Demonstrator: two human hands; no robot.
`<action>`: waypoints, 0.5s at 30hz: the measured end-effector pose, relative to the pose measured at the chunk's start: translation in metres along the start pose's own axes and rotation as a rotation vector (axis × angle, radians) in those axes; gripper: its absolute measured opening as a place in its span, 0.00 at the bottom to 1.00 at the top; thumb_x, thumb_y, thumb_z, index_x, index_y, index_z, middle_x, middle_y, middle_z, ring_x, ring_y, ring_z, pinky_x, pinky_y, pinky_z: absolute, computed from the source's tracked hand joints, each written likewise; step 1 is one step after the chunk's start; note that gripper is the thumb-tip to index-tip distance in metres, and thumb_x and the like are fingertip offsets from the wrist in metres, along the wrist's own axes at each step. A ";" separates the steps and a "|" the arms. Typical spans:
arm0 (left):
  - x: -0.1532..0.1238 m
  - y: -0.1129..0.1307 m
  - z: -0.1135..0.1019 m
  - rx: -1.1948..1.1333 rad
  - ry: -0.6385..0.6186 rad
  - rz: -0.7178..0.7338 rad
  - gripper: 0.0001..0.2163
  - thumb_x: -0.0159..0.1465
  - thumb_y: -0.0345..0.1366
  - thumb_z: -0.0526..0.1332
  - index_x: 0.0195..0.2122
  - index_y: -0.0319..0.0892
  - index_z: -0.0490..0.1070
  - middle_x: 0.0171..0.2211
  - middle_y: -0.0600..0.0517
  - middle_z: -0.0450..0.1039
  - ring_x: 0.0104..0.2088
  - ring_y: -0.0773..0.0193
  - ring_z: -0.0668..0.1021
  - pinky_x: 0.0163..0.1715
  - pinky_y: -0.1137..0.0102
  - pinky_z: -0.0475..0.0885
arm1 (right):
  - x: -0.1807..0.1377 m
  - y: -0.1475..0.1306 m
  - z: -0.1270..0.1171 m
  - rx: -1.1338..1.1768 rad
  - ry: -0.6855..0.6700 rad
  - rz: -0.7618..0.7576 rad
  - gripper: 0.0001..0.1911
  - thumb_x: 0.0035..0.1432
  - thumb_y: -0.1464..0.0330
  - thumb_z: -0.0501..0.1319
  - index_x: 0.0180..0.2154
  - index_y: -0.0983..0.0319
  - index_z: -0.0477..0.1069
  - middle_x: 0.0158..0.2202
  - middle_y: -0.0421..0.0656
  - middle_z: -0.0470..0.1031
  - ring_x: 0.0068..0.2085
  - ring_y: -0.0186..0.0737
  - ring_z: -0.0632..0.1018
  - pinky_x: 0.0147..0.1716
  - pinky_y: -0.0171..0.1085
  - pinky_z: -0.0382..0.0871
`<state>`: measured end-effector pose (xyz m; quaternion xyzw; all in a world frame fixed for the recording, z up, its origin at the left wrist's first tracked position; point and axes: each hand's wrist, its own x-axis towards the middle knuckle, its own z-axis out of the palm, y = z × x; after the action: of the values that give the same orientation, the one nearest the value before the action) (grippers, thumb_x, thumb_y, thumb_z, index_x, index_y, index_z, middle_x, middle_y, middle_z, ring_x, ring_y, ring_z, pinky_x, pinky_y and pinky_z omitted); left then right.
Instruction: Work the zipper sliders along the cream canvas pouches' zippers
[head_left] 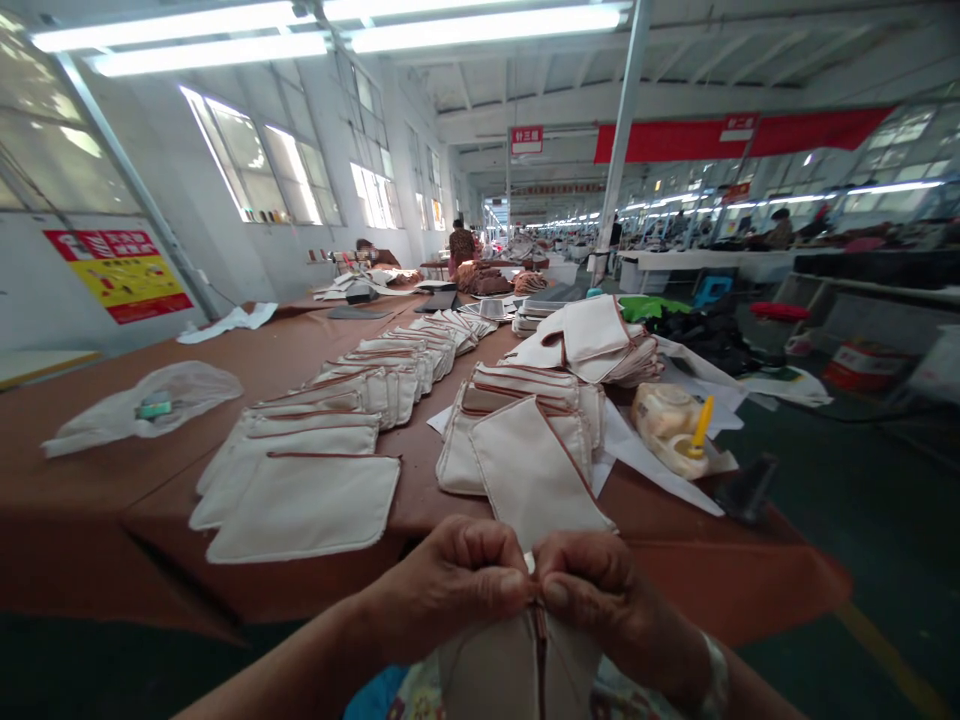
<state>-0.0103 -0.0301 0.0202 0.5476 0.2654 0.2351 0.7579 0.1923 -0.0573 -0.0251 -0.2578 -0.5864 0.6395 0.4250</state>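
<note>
At the bottom of the view, the person's left hand [457, 585] and right hand [600, 600] are pressed together, thumbs and fingertips pinching the top edge of one cream fabric pouch [525, 665] with a brown zipper running down its middle; the pouch hangs just below the hands, close to the body. Just beyond the hands lies a brown table [97, 500]. Ahead and to the left, a row of flat cream pouches [315, 470] overlaps in one long line running away; too many to count. Directly ahead sits one stack of pouches [525, 440], and behind it one looser heap [600, 345]. Right of the stack lies one bag with a yellow tool [701, 422]. Far left, one clear plastic bag [150, 405]. In the distance, two people [461, 245] sit or stand at work.
</note>
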 end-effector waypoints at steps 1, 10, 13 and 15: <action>0.001 0.001 -0.002 -0.018 -0.003 -0.020 0.22 0.57 0.53 0.67 0.28 0.36 0.68 0.22 0.54 0.63 0.21 0.72 0.61 0.22 0.76 0.53 | -0.001 -0.002 -0.001 -0.018 0.005 0.010 0.17 0.60 0.56 0.62 0.28 0.63 0.67 0.25 0.37 0.59 0.27 0.32 0.58 0.26 0.33 0.51; -0.002 0.019 0.004 0.425 0.062 -0.049 0.22 0.58 0.55 0.65 0.27 0.37 0.67 0.21 0.59 0.54 0.22 0.72 0.55 0.20 0.76 0.50 | 0.014 -0.009 -0.006 -0.247 -0.024 -0.075 0.21 0.61 0.53 0.59 0.26 0.63 0.65 0.24 0.37 0.61 0.27 0.33 0.61 0.27 0.32 0.57; -0.004 0.018 0.005 0.702 0.335 0.092 0.23 0.62 0.56 0.58 0.25 0.39 0.67 0.21 0.56 0.60 0.23 0.70 0.61 0.22 0.76 0.56 | 0.023 -0.021 -0.013 -0.484 0.026 -0.171 0.18 0.63 0.55 0.56 0.36 0.64 0.72 0.31 0.43 0.70 0.33 0.38 0.70 0.34 0.35 0.65; -0.004 0.016 0.003 0.798 0.553 0.183 0.23 0.63 0.56 0.56 0.25 0.40 0.67 0.22 0.55 0.65 0.24 0.67 0.66 0.23 0.76 0.61 | 0.026 -0.031 -0.017 -0.629 0.114 -0.224 0.22 0.63 0.55 0.57 0.52 0.62 0.69 0.47 0.51 0.72 0.47 0.47 0.72 0.45 0.40 0.67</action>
<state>-0.0123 -0.0297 0.0363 0.7333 0.4766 0.3172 0.3667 0.2007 -0.0275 0.0067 -0.3456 -0.7551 0.3611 0.4244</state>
